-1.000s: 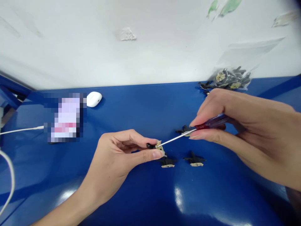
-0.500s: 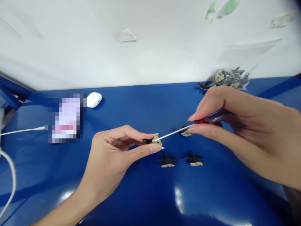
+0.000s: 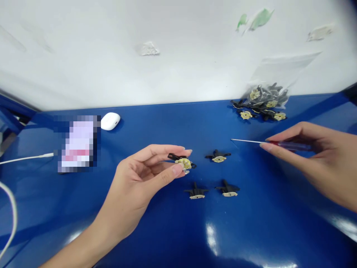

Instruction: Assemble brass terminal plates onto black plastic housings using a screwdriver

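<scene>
Between the thumb and fingers of my left hand [image 3: 142, 182] is a small black part with a round brass-coloured plate [image 3: 184, 162], its plate turned toward me. My right hand [image 3: 315, 156] grips a screwdriver [image 3: 292, 146] with a red and clear purple handle. Its thin shaft points left and the tip stays apart from the held part, over the blue table. Three similar black parts stand close by: one [image 3: 218, 156] to the right of my left hand, one [image 3: 196, 191] below it, and one [image 3: 228, 189] to the lower right.
At the back right, a clear plastic bag [image 3: 267, 95] holds several similar parts, with loose ones [image 3: 245, 114] in front. A phone [image 3: 78, 143] with a white cable [image 3: 28, 158] and a white earbud case [image 3: 111, 121] lie left on the blue table [image 3: 161, 123]. A white wall [image 3: 181, 74] rises behind.
My right hand has drawn the screwdriver away to the right, off the held part, and lowered it. My left hand has turned the part so its plate shows more.
</scene>
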`<state>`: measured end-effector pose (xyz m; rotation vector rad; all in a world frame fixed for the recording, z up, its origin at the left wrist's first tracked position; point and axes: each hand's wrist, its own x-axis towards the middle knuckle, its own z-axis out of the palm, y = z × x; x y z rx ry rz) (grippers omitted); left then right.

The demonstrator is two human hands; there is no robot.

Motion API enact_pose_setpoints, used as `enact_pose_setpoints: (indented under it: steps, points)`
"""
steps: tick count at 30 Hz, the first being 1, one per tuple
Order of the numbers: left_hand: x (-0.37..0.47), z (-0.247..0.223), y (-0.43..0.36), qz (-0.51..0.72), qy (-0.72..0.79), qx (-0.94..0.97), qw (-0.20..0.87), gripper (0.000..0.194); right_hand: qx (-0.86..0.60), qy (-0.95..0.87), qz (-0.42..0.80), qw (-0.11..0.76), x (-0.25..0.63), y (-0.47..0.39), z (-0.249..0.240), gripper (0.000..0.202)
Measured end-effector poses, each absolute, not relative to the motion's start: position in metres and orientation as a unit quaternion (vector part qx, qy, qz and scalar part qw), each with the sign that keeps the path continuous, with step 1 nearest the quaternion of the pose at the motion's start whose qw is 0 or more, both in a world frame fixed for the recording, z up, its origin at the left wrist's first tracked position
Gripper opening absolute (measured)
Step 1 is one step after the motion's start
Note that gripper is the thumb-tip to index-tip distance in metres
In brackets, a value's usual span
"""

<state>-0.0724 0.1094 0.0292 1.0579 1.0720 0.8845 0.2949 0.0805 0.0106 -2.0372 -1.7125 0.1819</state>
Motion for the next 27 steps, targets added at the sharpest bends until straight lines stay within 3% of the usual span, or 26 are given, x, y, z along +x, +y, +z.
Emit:
enact_pose_setpoints:
  steps: [11, 17, 19, 22, 27]
  points:
    - [-0.074, 0.029, 0.112, 0.369, 0.499, 0.446, 0.645, 0.027, -0.700, -0.676, 0.100, 0.208, 0.296, 0.082, 0.001, 0.047]
    - [-0.075, 0.025, 0.112, 0.365, 0.472, 0.456, 0.660, 0.021, -0.658, -0.723, 0.030, 0.209, 0.279, 0.082, 0.023, 0.024]
    - [-0.076, 0.024, 0.112, 0.367, 0.468, 0.450, 0.666, 0.021, -0.611, -0.750, 0.039, 0.251, 0.259, 0.082, 0.036, 0.018]
    - [-0.075, 0.024, 0.112, 0.369, 0.462, 0.430, 0.683, 0.022, -0.526, -0.792, 0.098, 0.295, 0.223, 0.085, 0.052, 0.012]
    - [-0.073, 0.027, 0.112, 0.350, 0.444, 0.440, 0.698, 0.039, -0.426, -0.832, 0.239, 0.264, 0.189, 0.099, 0.052, 0.017]
